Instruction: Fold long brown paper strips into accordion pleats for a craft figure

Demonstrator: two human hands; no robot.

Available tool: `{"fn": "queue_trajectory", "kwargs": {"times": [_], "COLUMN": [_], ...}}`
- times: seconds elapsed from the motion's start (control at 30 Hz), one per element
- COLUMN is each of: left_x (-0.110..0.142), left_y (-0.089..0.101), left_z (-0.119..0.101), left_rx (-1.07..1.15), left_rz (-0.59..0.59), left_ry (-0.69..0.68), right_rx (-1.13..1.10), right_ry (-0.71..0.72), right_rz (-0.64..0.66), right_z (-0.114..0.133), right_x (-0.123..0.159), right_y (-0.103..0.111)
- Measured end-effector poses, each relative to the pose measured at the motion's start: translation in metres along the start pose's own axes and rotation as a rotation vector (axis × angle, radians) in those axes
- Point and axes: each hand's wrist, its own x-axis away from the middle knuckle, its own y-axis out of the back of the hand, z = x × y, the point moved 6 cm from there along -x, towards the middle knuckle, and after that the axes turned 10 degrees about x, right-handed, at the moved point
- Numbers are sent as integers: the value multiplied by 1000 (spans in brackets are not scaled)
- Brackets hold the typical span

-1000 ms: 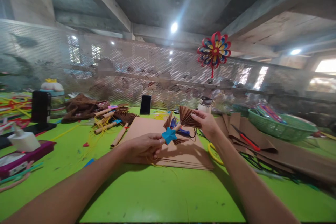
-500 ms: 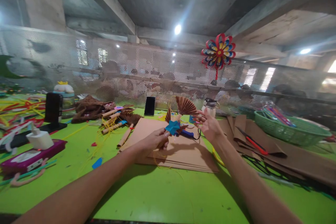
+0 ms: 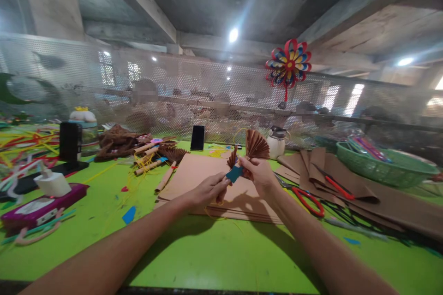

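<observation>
Over the cardboard sheets, my left hand pinches a paper craft by its blue paper piece. My right hand is closed on the same craft from the right, fingers near the base of its pleated brown paper fan. A smaller pleated fan sticks up at the craft's left side. The fingertips of both hands partly hide where the pieces join.
Rolled-paper crafts with fans lie left of the cardboard. Red-handled scissors and brown paper are on the right, beside a green basket. A phone and white jug stand behind. A purple power strip sits left.
My right hand has gone from spread fingers beside the craft to gripping it. The craft has turned, its fan shifting right. The red-handled scissors beside my right forearm have come into sight.
</observation>
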Motion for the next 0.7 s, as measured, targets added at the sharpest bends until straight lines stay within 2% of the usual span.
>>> {"fn": "queue_trajectory", "kwargs": {"times": [0.1,0.3,0.4,0.5,0.57,0.7], "left_x": [0,1,3,1,-1,-5], "left_y": [-1,-12,-14,-13,-8,8], "left_z": [0,6,4,6,10,15], "left_rx": [110,547,612,531,424,24], "left_rz": [9,63,76,70,28,-161], "left_ry": [22,105,106,118,115,31], "right_rx": [-54,-200,-212,-159,-96,8], "right_ry": [-35,-99,-119,-104,-85,-80], "right_rz": [10,74,109,99,39,-117], "right_z": [-2,12,16,13,8,-4], "right_x": [0,8,11,8,5,-3], "right_y": [1,-2,-4,-2,3,15]}}
